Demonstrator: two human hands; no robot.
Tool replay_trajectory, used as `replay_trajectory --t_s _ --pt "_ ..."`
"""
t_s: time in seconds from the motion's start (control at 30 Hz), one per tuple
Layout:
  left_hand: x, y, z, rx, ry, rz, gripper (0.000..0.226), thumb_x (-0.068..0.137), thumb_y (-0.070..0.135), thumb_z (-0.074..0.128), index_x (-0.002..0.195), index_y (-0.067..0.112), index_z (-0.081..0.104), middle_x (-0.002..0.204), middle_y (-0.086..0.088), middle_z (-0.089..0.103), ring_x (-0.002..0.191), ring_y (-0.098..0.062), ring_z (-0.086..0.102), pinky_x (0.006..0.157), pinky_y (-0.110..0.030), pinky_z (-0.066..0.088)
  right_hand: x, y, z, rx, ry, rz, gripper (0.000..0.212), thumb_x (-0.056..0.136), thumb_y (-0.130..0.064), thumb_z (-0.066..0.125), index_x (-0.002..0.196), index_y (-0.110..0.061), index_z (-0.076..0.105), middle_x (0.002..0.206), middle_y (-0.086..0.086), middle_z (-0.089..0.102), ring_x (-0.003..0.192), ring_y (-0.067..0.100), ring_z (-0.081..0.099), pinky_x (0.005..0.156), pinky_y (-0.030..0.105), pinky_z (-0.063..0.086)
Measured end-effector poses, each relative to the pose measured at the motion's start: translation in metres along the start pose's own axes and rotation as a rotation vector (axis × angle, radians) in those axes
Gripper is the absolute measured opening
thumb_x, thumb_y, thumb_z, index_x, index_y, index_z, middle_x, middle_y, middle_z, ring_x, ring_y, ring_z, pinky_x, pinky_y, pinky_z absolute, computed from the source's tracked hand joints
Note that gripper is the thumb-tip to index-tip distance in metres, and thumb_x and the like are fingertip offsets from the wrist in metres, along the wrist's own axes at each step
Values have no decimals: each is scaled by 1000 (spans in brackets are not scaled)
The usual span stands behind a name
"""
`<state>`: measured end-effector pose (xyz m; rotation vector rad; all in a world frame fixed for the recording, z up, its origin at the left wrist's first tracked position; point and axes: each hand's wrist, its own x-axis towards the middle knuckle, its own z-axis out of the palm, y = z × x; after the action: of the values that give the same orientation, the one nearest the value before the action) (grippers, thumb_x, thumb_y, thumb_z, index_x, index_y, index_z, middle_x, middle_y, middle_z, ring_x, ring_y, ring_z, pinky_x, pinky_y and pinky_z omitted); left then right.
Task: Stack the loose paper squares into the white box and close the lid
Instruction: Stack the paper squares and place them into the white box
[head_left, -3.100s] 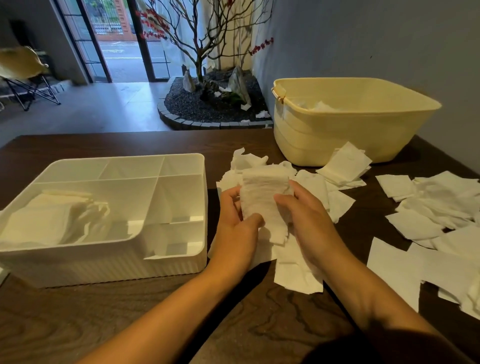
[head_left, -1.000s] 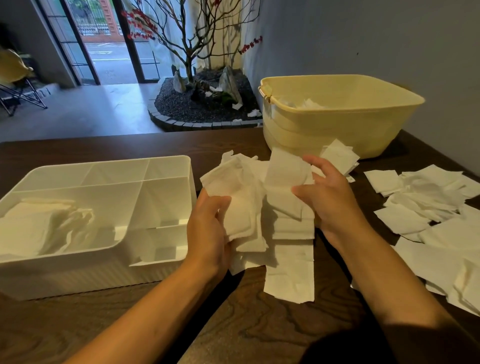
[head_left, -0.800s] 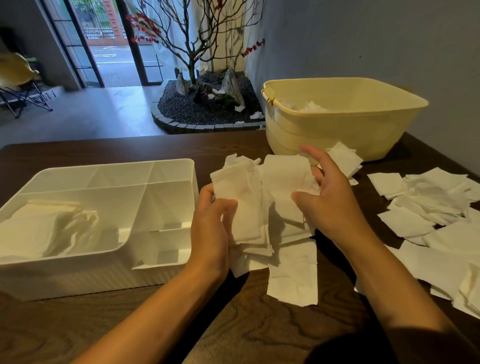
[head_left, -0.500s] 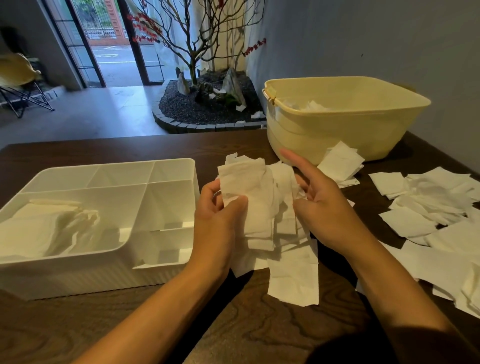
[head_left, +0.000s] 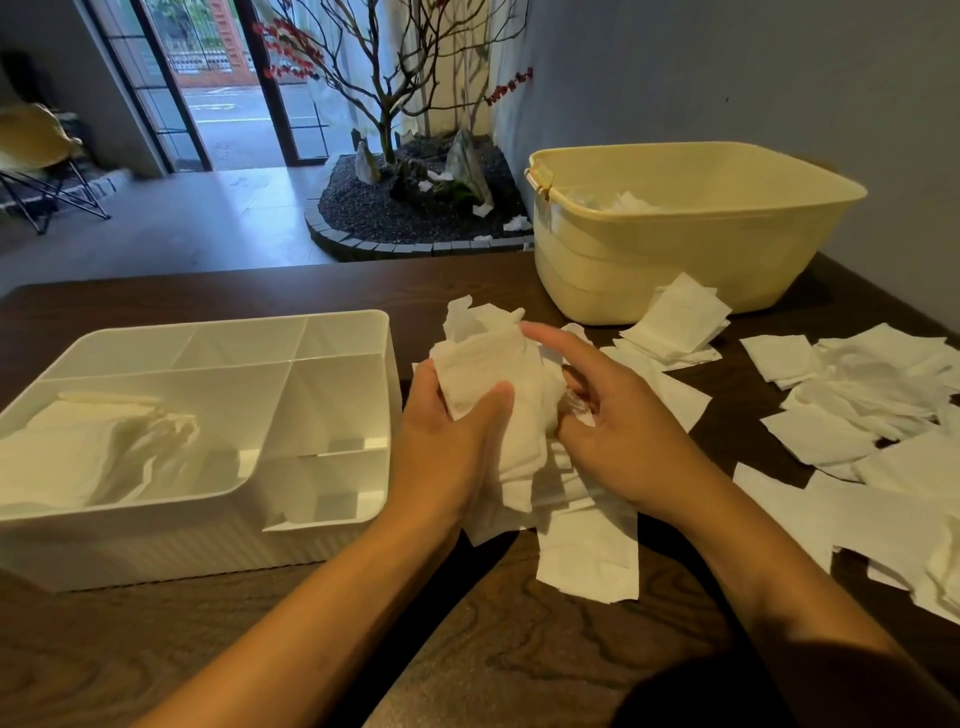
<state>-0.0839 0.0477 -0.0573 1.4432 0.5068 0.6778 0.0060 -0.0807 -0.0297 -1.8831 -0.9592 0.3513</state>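
Observation:
My left hand (head_left: 449, 441) grips a bunch of white paper squares (head_left: 488, 364) just right of the white box (head_left: 332, 530), thumb pressed across their front. My right hand (head_left: 618, 421) is against the bunch's right side, index finger stretched over the top, the other fingers curled into the paper. The box has no lid on it; its big left compartment holds a pile of stacked squares (head_left: 98, 447). More loose squares (head_left: 587, 551) lie on the dark wooden table (head_left: 493, 660) under my hands.
A cream plastic tub (head_left: 675, 270) with some paper inside stands at the back right. Several loose squares (head_left: 857, 410) are scattered over the table's right side, and a small stack (head_left: 680, 322) leans by the tub. No lid is in view.
My right hand brought the squares it held apart over to the left hand's bunch; both hands now press one gathered bunch together, a little lower and closer to me.

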Motion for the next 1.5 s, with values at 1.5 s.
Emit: replay_trajectory --t_s 1.5 --pt "-21 3 7 115 -210 156 42 101 26 57 138 32 41 123 15 68 115 -2 64 96 -26 54 -3 -6 23 502 482 -21 59 89 9 65 115 -43 57 117 -13 67 109 -2 64 89 28 58"
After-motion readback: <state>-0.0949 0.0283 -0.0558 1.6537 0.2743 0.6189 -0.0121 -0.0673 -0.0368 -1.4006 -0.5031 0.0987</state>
